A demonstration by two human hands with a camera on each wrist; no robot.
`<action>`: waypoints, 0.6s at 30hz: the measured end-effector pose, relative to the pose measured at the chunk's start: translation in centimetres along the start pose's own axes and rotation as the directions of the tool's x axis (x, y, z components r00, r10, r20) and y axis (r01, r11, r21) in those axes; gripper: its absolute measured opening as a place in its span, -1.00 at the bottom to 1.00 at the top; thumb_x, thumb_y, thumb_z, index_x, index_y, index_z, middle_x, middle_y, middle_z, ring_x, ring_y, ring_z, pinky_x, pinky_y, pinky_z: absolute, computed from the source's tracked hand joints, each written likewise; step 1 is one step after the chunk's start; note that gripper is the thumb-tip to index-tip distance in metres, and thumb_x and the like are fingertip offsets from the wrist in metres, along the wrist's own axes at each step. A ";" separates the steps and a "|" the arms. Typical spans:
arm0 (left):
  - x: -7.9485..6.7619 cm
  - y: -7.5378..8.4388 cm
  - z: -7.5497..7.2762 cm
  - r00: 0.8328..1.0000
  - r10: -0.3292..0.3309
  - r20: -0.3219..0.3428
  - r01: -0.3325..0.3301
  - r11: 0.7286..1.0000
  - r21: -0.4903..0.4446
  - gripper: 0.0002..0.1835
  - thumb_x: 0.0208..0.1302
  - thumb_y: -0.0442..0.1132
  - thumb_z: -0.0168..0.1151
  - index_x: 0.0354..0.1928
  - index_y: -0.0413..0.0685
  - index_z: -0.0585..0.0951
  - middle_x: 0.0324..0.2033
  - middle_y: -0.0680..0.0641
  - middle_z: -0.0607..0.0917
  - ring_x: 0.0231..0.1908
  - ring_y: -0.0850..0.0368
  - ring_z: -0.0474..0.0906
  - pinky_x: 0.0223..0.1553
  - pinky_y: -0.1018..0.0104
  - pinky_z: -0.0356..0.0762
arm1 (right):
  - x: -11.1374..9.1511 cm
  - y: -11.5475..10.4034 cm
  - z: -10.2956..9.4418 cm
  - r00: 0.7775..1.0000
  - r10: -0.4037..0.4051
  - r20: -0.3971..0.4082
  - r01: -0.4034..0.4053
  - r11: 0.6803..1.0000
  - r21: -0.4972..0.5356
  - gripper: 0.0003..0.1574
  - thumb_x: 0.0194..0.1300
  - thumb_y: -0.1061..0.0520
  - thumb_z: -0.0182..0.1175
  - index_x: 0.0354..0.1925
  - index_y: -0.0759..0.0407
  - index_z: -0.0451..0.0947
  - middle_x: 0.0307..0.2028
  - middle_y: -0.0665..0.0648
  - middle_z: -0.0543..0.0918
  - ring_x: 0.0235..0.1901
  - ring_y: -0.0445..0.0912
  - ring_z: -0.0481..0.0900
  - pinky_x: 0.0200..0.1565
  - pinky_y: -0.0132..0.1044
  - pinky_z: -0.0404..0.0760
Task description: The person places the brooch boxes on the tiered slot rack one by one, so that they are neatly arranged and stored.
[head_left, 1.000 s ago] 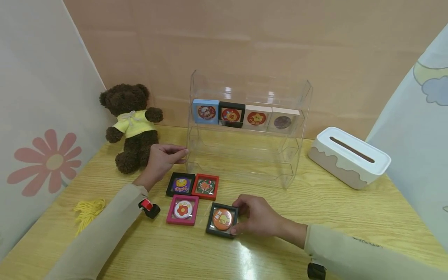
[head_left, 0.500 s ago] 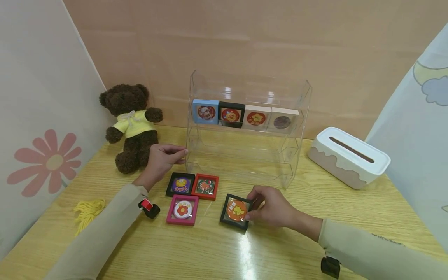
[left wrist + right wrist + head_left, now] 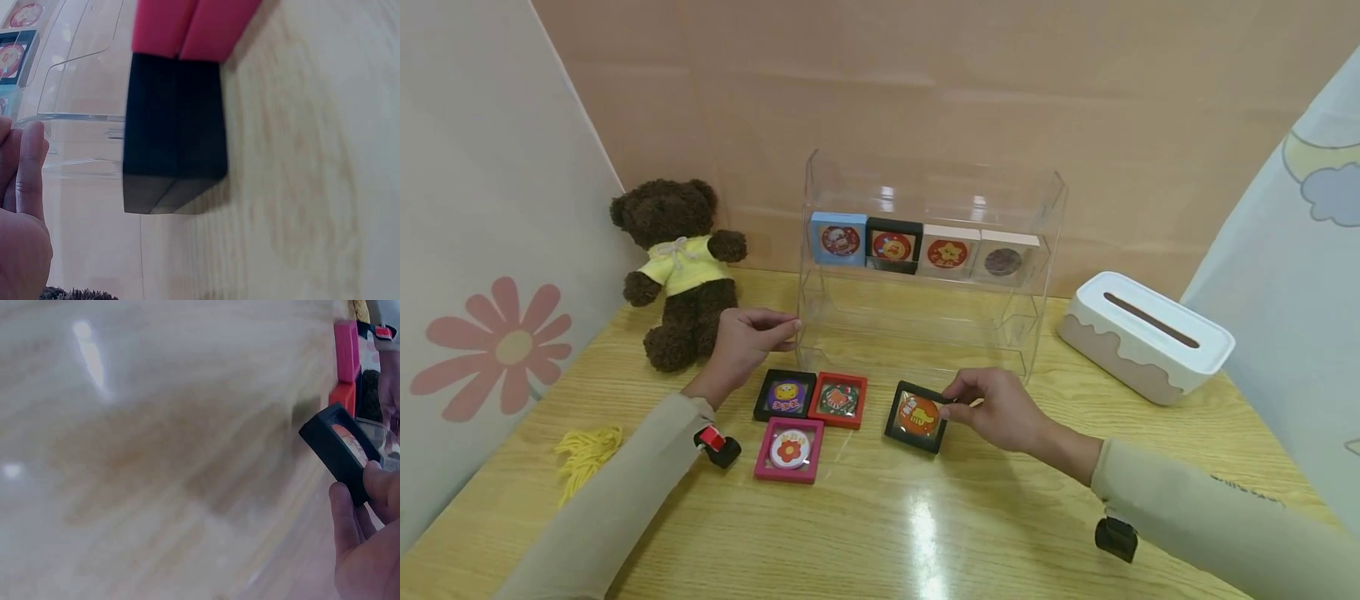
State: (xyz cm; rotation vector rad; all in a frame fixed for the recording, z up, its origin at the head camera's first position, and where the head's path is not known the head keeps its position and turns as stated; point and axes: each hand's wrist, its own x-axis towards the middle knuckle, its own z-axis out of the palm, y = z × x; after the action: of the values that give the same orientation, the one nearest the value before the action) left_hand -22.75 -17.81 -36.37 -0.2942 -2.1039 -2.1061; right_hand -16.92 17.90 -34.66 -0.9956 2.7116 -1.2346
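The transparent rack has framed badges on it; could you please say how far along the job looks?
Apparently done: four framed badges stand in a row on the transparent rack. In hand: the right hand pinches a black frame with an orange badge; the left hand appears to pinch the rack's side edge. Probably left: the purple-badged black frame, red frame and pink frame on the table.

Bright, soft light with white glare streaking the glossy tabletop (image 3: 850,542), wood grain blurry in both wrist views.
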 end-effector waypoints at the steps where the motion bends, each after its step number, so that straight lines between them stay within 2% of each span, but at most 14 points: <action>1: 0.0 0.0 0.0 1.000 -0.002 -0.001 0.002 1.000 0.001 -0.67 0.15 -0.33 0.38 -0.17 -0.53 0.63 -0.36 -0.12 0.71 -0.40 0.04 0.68 -0.30 0.12 0.69 | 0.3 0.0 -0.2 1.000 0.001 -0.007 -0.001 1.000 -0.009 -0.90 0.11 0.29 0.38 -0.39 0.20 0.63 -0.43 0.00 0.66 -0.42 -0.15 0.66 -0.43 -0.35 0.67; 9: 0.0 0.0 0.0 1.000 0.005 -0.002 -0.005 1.000 0.010 -0.68 0.16 -0.34 0.36 -0.17 -0.53 0.63 -0.35 -0.12 0.71 -0.40 0.03 0.68 -0.31 0.12 0.69 | 2.5 -0.4 -1.8 0.995 -0.014 -0.099 0.007 0.997 -0.071 -0.93 0.15 0.30 0.36 -0.39 0.21 0.63 -0.45 0.00 0.66 -0.40 -0.11 0.67 -0.45 -0.32 0.65; 18: 0.0 0.0 0.0 1.000 0.013 -0.008 -0.012 1.000 0.015 -0.68 0.16 -0.33 0.36 -0.18 -0.54 0.63 -0.37 -0.12 0.71 -0.43 0.04 0.68 -0.31 0.12 0.70 | 4.5 -0.7 -2.7 0.977 -0.076 -0.198 0.054 0.992 -0.113 -0.95 0.17 0.28 0.34 -0.38 0.25 0.63 -0.39 0.10 0.69 -0.39 -0.05 0.69 -0.44 -0.29 0.68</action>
State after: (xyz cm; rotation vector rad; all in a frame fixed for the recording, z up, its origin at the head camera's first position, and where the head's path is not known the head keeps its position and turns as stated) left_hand -22.70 -17.81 -36.34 -0.2956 -2.1072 -2.0797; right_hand -20.81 16.89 -31.20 -1.0306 2.9504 -1.2796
